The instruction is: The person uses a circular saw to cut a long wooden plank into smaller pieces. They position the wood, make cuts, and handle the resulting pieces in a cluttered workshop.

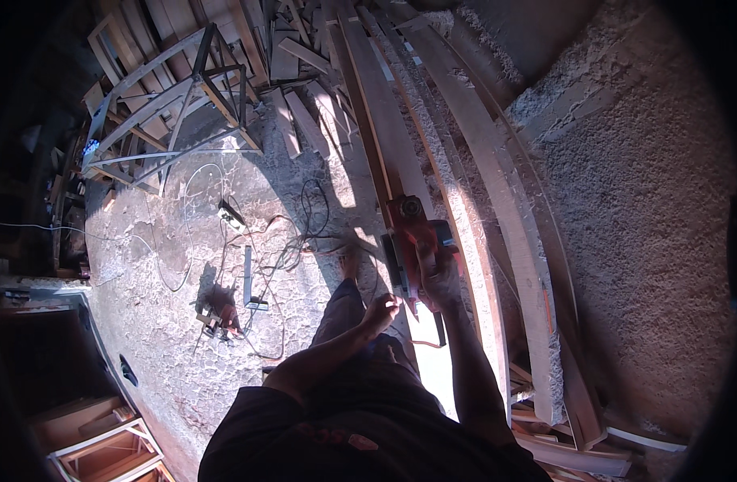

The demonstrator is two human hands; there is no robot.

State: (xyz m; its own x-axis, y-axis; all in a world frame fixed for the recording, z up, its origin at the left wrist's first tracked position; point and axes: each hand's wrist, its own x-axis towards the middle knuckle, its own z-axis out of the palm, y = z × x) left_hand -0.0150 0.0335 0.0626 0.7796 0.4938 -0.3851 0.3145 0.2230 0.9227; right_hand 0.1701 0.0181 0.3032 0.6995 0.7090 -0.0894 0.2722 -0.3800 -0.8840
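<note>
A red and black electric hand planer (pixel 406 215) rests on a long wooden board (pixel 382 128) that runs away from my body. My right hand (pixel 439 281) is wrapped round the planer's handle from above. Just behind and to the left of the tool, my left hand (pixel 380 314) is closed beside the board's edge, its fingers curled. Whether it pinches something small cannot be made out. A cord (pixel 427 344) loops at the back of the planer. Strong sunlight washes out the near part of the board.
More long planks (pixel 497 185) lie along the right, beside a rough wall (pixel 634 209). On the floor at left are tangled cables, a power strip (pixel 231 215), a try square (pixel 249 277) and another power tool (pixel 220 315). A slatted frame (pixel 180 104) stands at far left.
</note>
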